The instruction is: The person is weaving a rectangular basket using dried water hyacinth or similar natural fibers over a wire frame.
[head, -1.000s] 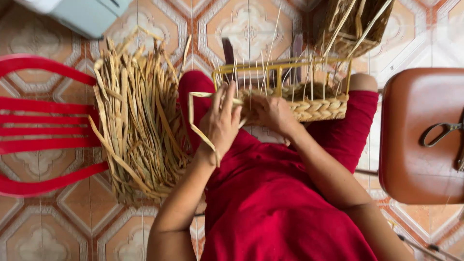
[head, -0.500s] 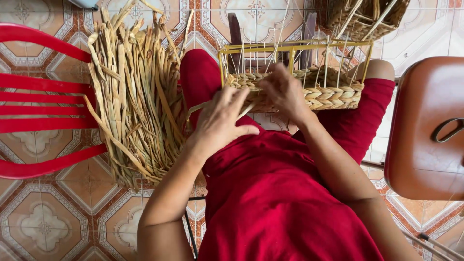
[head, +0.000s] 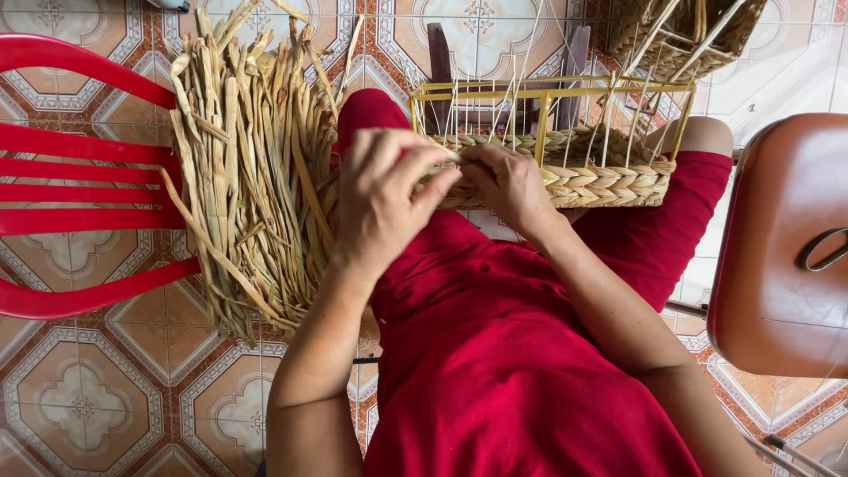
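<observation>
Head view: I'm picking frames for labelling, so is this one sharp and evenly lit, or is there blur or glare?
Head view: soft, even light; the left hand, right hand and woven basket are sharp; mild sheen on the brown seat; straight edges bow slightly toward the corners.

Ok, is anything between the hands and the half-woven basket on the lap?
Nothing visible. Both the left hand and the right hand are already at the basket, fingers on the woven rim at its near left corner. The bundle of dried straw lies off to the left, clear of them.
</observation>
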